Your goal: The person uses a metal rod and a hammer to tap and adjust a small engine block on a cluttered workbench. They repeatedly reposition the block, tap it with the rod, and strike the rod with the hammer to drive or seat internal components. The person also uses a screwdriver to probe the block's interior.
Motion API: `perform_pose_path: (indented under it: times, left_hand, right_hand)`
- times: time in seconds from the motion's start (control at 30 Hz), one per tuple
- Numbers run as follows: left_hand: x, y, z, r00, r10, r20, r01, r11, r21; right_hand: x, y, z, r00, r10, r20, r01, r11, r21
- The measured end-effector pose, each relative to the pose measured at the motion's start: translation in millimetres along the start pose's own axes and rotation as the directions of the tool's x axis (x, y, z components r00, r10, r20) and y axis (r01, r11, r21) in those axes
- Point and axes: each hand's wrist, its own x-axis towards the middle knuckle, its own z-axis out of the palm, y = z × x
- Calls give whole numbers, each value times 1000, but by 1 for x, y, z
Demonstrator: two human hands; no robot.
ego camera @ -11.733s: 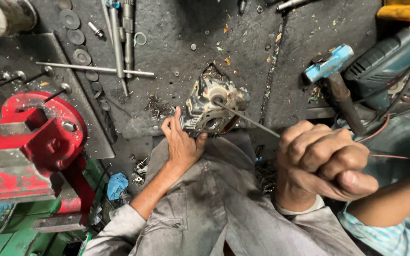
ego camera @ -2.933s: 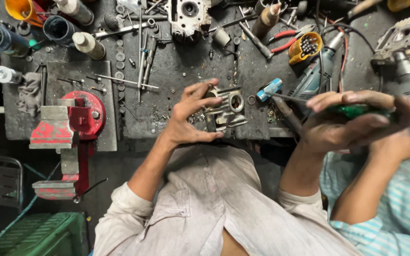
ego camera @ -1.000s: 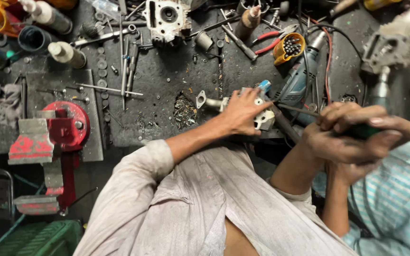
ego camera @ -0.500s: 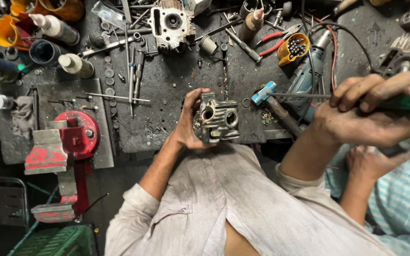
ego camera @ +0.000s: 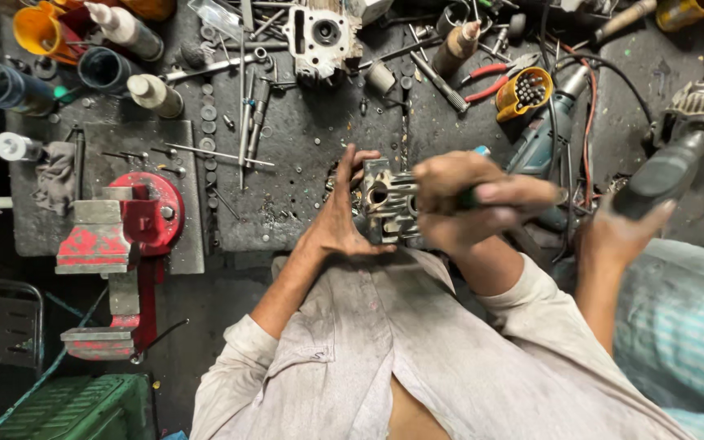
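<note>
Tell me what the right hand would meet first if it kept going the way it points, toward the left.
Most likely the finned metal engine part: the right hand, closed on a tool, already sits right against its right side. The left hand cups the far side. Depth is hard to judge from above.

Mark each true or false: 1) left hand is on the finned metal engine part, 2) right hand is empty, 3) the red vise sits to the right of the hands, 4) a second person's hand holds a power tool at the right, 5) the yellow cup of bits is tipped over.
1. The left hand is on the finned engine part. True.
2. The right hand is empty. False: it is closed round a tool handle, held against the part.
3. The red vise is right of the hands. False: it is at the bench's left edge.
4. Another person's hand holds a power tool. True.
5. The yellow cup is tipped over. False: it stands mouth up, with bits inside.
</note>
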Motion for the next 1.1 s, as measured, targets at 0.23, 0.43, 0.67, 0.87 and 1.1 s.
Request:
perform_pose_path:
  times: [0.23,0.43,0.67,0.87,1.1]
  left_hand:
    - [-4,2,-4,1000,0,-25,2,995,101]
    - [0,3,-5,1000,13,-6,-12,992,122]
    - [-1,3,-6,1000,17,-14,-14,984,176]
    - [-9,3,2,999,-5,-38,10,990,143]
    - [-13,0,-5,994,71,-82,-49,967,248]
  right_hand:
    - [-36,-15,-58,980,-102,-172,111,993,48]
    - [-41,12,-24,1000,13,-6,-12,992,123]
    - [3,11,34,996,-10,94,2,997,75]
    - [6,-9,10,993,-106,-50,107,994,27]
    - [-23,12,10,994,-112,8,111,991,70]
